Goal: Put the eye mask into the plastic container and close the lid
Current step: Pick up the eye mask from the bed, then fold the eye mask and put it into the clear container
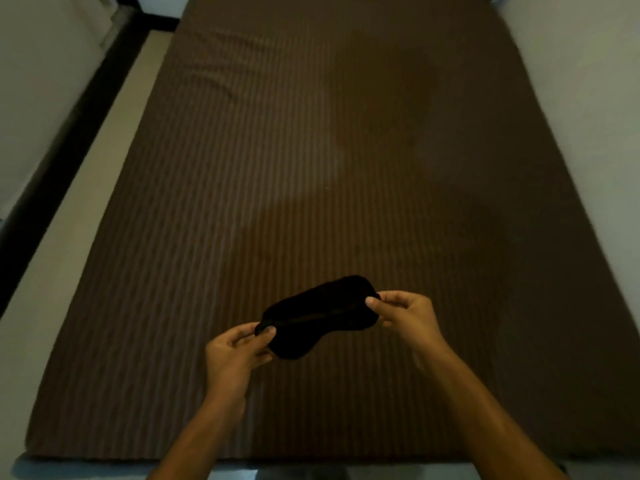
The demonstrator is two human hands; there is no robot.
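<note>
A black eye mask [318, 317] is held stretched out above the bed, tilted so its right end is higher. My left hand [235, 351] pinches its lower left end between thumb and fingers. My right hand [405, 315] pinches its upper right end. A strap line runs across the mask's middle. No plastic container or lid is in view.
A bed with a brown striped sheet [311, 168] fills most of the view. A pale floor strip [69, 237] and a black skirting [65, 133] run along the left. A light wall [588, 81] borders the bed on the right.
</note>
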